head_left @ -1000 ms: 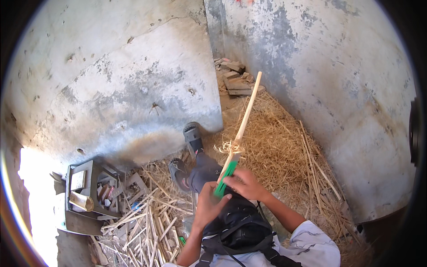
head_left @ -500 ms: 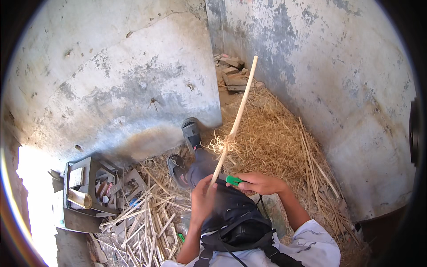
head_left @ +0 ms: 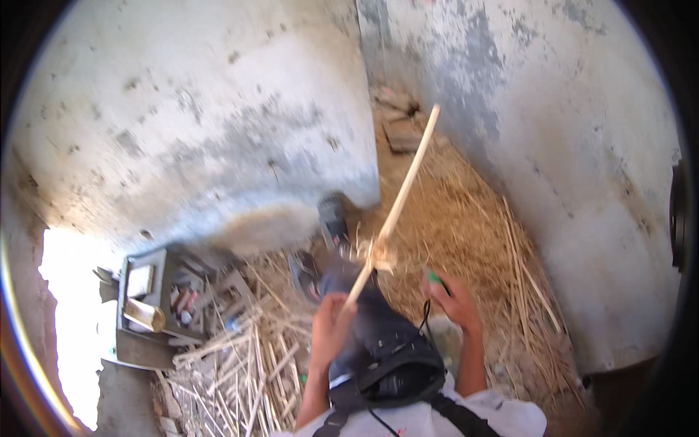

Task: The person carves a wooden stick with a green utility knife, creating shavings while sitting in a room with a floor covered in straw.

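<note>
My left hand (head_left: 331,328) is closed around the lower end of a long pale wooden stick (head_left: 411,172), which slants up and away to the right. A tuft of curled shavings (head_left: 379,255) clings partway along the stick. My right hand (head_left: 451,298), to the right of the stick and apart from it, is closed on a small green tool (head_left: 435,278), mostly hidden by my fingers and blurred. My legs in dark trousers and a black bag lie beneath both hands.
Plastered walls (head_left: 233,87) surround me. A heap of straw-like shavings (head_left: 459,218) lies to the right, loose sticks (head_left: 247,371) lower left. A dark open box with debris (head_left: 145,335) stands by a bright opening at left. Broken rubble (head_left: 400,131) sits in the far corner.
The green tool has left the stick and moved right in my right hand, which is now more upright. The stick stays in my left hand. The view has shifted slightly and blurred.
</note>
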Available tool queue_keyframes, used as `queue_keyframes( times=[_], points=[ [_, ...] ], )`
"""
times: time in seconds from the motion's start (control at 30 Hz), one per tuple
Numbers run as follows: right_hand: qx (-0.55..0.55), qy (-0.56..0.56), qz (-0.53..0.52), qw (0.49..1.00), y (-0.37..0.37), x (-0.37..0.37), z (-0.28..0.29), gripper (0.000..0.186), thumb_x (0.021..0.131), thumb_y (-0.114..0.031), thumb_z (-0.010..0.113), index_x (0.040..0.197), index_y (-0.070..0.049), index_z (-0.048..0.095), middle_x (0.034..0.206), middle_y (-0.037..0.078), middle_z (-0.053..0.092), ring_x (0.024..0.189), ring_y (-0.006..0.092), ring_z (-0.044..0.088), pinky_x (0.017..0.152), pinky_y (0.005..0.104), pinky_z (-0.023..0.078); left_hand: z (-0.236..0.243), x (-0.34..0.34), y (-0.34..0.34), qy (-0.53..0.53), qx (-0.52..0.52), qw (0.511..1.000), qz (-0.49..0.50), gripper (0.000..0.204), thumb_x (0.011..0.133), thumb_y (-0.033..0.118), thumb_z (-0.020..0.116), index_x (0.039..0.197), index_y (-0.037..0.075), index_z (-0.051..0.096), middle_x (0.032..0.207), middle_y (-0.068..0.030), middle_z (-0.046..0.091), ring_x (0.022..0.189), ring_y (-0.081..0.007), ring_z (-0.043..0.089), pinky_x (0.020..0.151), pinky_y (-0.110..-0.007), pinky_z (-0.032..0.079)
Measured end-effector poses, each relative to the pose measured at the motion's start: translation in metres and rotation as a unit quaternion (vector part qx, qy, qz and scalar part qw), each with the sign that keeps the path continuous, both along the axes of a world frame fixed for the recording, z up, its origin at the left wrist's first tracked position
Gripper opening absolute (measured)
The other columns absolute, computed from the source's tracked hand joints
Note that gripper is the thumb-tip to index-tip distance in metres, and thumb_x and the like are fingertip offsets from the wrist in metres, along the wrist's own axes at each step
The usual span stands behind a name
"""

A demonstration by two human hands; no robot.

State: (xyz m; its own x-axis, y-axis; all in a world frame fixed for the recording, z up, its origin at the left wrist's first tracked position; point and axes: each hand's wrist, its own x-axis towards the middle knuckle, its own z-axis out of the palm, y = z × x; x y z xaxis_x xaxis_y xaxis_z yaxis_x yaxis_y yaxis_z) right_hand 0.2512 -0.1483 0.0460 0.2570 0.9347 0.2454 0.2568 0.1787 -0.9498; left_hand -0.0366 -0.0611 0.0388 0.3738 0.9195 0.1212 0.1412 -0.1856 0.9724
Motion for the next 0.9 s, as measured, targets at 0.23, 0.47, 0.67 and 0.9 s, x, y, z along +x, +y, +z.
queue_keyframes(
  times=[0.23, 0.47, 0.67, 0.9],
  points=[
    [-0.08, 0.134, 0.012, 0.988, -0.007, -0.025, 0.0, 0.037, 0.109, -0.039, 0.062, 0.113, -0.003, 0.07, 0.07, -0.006, 0.049, 0.059, 0.0035, 0.042, 0.054, 0.0255, 0.031, 0.005, -0.024, 0.024, -0.011, -0.082, 0.996, 0.031, 0.012, 0.108, 0.011, 0.064, 0.114, 0.004, 0.058, 0.079, 0.0057, 0.058, 0.07, -0.0013, 0.05, 0.061, -0.021, 0.037],
    [-0.03, -0.183, 0.046, 0.982, 0.028, -0.039, 0.012, 0.038, 0.103, -0.039, 0.071, 0.12, -0.005, 0.068, 0.079, 0.012, 0.066, 0.068, 0.0302, 0.066, 0.066, 0.0408, 0.052, -0.001, -0.005, 0.013, -0.105, -0.144, 0.984, 0.006, 0.013, 0.113, 0.016, 0.059, 0.118, 0.004, 0.06, 0.078, 0.0102, 0.054, 0.069, 0.002, 0.044, 0.059, -0.019, 0.032],
    [0.012, -0.276, 0.07, 0.958, 0.063, -0.038, 0.055, 0.034, 0.101, -0.039, 0.073, 0.113, -0.007, 0.072, 0.092, 0.016, 0.075, 0.08, 0.0365, 0.074, 0.069, 0.0426, 0.056, 0.023, -0.007, 0.019, -0.092, -0.131, 0.987, -0.018, 0.013, 0.113, 0.014, 0.058, 0.115, 0.003, 0.064, 0.08, 0.0099, 0.053, 0.072, 0.0016, 0.044, 0.06, -0.021, 0.034],
    [0.045, -0.351, 0.085, 0.931, 0.079, -0.06, 0.036, 0.031, 0.101, -0.041, 0.073, 0.111, -0.013, 0.074, 0.092, 0.01, 0.078, 0.073, 0.0333, 0.075, 0.062, 0.0426, 0.057, 0.02, 0.001, 0.02, -0.094, -0.092, 0.99, -0.059, 0.019, 0.116, 0.021, 0.053, 0.121, 0.004, 0.059, 0.069, 0.0103, 0.048, 0.058, 0.0014, 0.038, 0.052, -0.021, 0.027]
  ],
)
